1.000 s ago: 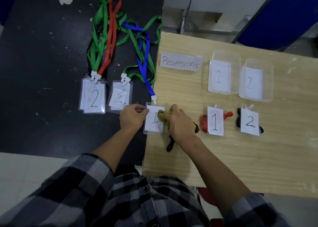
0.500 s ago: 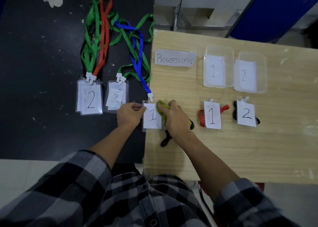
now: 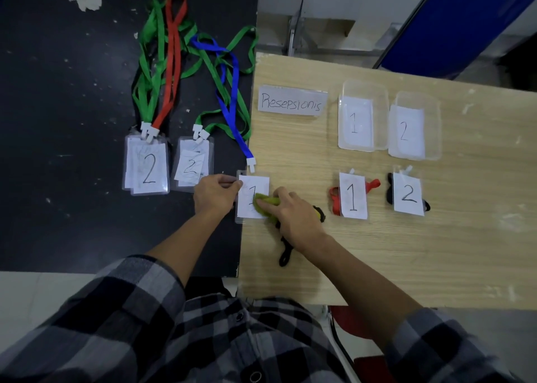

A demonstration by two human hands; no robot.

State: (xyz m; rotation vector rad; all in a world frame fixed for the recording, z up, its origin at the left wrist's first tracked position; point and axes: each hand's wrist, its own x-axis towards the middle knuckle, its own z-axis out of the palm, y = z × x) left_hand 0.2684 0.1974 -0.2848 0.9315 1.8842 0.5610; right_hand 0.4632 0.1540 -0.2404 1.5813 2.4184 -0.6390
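Observation:
A clear badge holder with a card marked 1 point(image 3: 252, 189) lies at the left edge of the wooden table point(image 3: 406, 252), clipped to a blue lanyard point(image 3: 229, 103). My left hand point(image 3: 215, 194) pinches the holder's left edge. My right hand point(image 3: 293, 214) presses a yellow-green cloth point(image 3: 266, 205) onto the card's lower right. A black strap point(image 3: 284, 255) trails out from under this hand.
On the black surface point(image 3: 58, 92) to the left lie two badge holders marked 2 point(image 3: 146, 166) point(image 3: 191, 164) with green and red lanyards. On the table are a "Resepsionis" label point(image 3: 292, 103), two clear trays marked 1 point(image 3: 361, 115) and 2 point(image 3: 412, 127), and cards 1 point(image 3: 352, 195) and 2 point(image 3: 408, 192).
My right hand has slid the cloth leftward, further onto the card marked 1. My left hand keeps its pinch on the holder's edge.

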